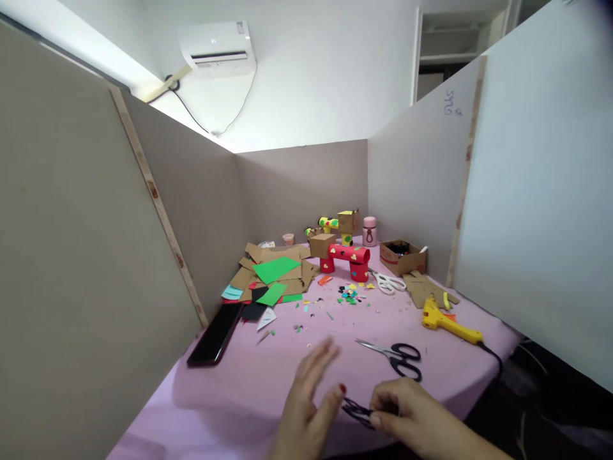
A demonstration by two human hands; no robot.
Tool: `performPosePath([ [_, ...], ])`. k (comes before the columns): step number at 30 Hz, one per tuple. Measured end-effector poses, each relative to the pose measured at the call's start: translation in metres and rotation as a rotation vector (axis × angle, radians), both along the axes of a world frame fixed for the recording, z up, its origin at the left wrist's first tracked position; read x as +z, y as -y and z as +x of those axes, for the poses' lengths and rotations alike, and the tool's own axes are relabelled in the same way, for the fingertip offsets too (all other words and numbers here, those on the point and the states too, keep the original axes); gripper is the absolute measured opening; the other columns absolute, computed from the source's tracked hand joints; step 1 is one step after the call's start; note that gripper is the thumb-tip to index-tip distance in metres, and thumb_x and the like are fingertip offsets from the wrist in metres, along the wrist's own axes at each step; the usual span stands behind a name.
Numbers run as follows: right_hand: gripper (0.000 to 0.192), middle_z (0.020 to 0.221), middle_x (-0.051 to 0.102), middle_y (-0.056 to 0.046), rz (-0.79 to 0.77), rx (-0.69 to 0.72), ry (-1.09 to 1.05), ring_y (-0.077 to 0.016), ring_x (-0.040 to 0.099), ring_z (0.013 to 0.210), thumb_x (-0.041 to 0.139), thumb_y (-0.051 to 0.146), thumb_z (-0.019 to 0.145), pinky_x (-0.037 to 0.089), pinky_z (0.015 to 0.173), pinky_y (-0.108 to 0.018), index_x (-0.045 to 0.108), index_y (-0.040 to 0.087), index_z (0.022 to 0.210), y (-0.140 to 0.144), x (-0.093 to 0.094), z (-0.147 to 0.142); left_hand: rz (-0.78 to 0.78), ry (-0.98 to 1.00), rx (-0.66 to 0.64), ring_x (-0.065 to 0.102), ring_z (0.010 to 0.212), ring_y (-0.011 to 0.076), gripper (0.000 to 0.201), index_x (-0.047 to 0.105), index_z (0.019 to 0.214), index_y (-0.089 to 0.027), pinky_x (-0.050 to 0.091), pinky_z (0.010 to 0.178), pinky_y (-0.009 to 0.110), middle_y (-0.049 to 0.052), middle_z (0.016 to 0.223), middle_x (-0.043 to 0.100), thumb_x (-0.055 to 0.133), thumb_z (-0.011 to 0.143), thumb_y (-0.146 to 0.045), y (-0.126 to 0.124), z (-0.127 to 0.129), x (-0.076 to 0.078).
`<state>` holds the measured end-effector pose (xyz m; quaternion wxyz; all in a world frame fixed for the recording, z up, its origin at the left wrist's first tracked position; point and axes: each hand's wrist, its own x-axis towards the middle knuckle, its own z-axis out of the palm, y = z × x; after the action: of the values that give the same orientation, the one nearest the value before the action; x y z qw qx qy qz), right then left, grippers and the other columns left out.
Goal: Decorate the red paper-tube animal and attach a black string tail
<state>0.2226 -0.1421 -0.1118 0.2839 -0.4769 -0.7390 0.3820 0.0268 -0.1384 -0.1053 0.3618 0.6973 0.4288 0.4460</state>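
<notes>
My right hand (402, 409) is closed around a bundle of thin black looped cord (357, 412) at the front edge of the table; whether it is string or wire I cannot tell. Beside it, my left hand (309, 399) is raised with fingers stretched out and slightly blurred. A small red spot shows at the left thumb's tip, close to the cord's end. Just beyond my right hand lies a pair of black-handled scissors (395, 358), blades pointing left. Farther back stands a red paper-covered tube figure (349, 253) with coloured spots and a cardboard box head (322, 245).
Around the pink tablecloth (230, 396) lie a phone (215, 335), cardboard sheets (244, 278), green paper (275, 269), paper scraps (352, 294), white scissors (390, 282) and a yellow glue gun (450, 324) with a cord. A yellow figure (348, 222), pink bottle (369, 231) and box (402, 259) stand behind.
</notes>
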Motion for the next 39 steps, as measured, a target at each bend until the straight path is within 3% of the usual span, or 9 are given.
performPosePath([
  [4,0.009,0.067,0.066,-0.004,0.144,0.125,0.314,-0.02,0.056,0.066,0.06,0.016,0.069,0.034,0.06,-0.027,0.069,0.018,0.068,0.005,0.03,0.003,-0.049,-0.257,-0.329,0.048,0.119,0.0275,0.04,0.061,0.117,-0.032,0.027,0.104,0.036,0.005,0.122,0.062,0.065,0.077,-0.035,0.003,0.0,0.02],
  [7,0.013,0.079,0.072,-0.009,0.225,0.238,0.564,-0.0252,0.063,0.076,0.062,0.012,0.072,0.037,0.062,-0.029,0.073,0.018,0.078,0.005,0.044,0.004,-0.237,-0.265,-0.466,0.062,0.084,0.0241,0.025,0.072,0.093,-0.027,0.041,0.078,0.026,0.001,0.088,0.072,0.063,0.077,-0.043,0.006,0.007,0.021],
  [9,0.015,0.082,0.073,-0.011,0.255,0.273,0.648,-0.0273,0.065,0.077,0.061,0.012,0.073,0.037,0.061,-0.03,0.073,0.017,0.081,0.003,0.045,0.004,-0.355,-0.263,-0.507,0.057,0.067,0.0194,0.029,0.072,0.082,-0.024,0.039,0.062,0.022,-0.002,0.072,0.068,0.06,0.077,-0.05,0.007,0.011,0.016],
  [16,0.012,0.077,0.073,-0.009,0.347,0.372,0.714,-0.0257,0.067,0.072,0.063,0.014,0.074,0.037,0.057,-0.029,0.073,0.017,0.078,-0.003,0.038,0.008,-0.446,-0.239,-0.454,0.037,0.051,0.0118,0.041,0.068,0.063,-0.02,0.028,0.05,0.021,-0.005,0.053,0.051,0.055,0.077,-0.056,0.006,0.018,-0.01],
  [23,0.007,0.075,0.074,-0.002,0.341,0.342,0.655,-0.0204,0.066,0.073,0.07,0.018,0.074,0.039,0.061,-0.025,0.074,0.022,0.079,-0.01,0.042,0.009,-0.539,-0.11,-0.472,0.026,0.048,0.0085,0.051,0.064,0.061,-0.016,0.018,0.047,0.021,-0.007,0.049,0.034,0.056,0.07,-0.065,0.004,0.025,-0.019],
  [27,0.012,0.087,0.071,-0.001,0.351,0.156,0.618,-0.0165,0.063,0.078,0.058,0.025,0.087,0.041,0.067,-0.022,0.068,0.022,0.092,-0.034,0.033,0.026,-0.574,-0.066,-0.413,0.029,0.047,0.0084,0.058,0.065,0.065,-0.015,0.019,0.048,0.021,-0.005,0.052,0.042,0.053,0.066,-0.071,-0.001,0.026,-0.032],
  [30,0.021,0.101,0.064,-0.018,0.349,-0.076,0.695,-0.0312,0.058,0.094,0.055,0.014,0.083,0.042,0.075,-0.035,0.063,0.009,0.102,-0.056,0.016,0.042,-0.574,-0.019,-0.339,0.032,0.047,0.0087,0.061,0.065,0.072,-0.014,0.019,0.048,0.022,-0.002,0.057,0.052,0.052,0.065,-0.074,-0.005,0.025,-0.046],
  [34,0.021,0.099,0.06,-0.019,0.295,-0.111,0.729,-0.0315,0.06,0.089,0.049,0.005,0.081,0.043,0.07,-0.036,0.064,0.009,0.095,-0.067,-0.007,0.051,-0.533,0.066,-0.264,0.032,0.046,0.0094,0.062,0.065,0.075,-0.015,0.02,0.049,0.023,-0.001,0.056,0.056,0.052,0.065,-0.075,-0.009,0.023,-0.053],
  [39,0.033,0.102,0.058,-0.019,0.269,-0.1,0.65,-0.0319,0.059,0.092,0.051,-0.001,0.071,0.043,0.076,-0.038,0.063,0.01,0.1,-0.065,-0.02,0.052,-0.379,0.106,-0.176,0.038,0.051,0.012,0.058,0.065,0.072,-0.015,0.028,0.055,0.024,0.001,0.055,0.061,0.052,0.07,-0.071,-0.008,0.023,-0.041],
])
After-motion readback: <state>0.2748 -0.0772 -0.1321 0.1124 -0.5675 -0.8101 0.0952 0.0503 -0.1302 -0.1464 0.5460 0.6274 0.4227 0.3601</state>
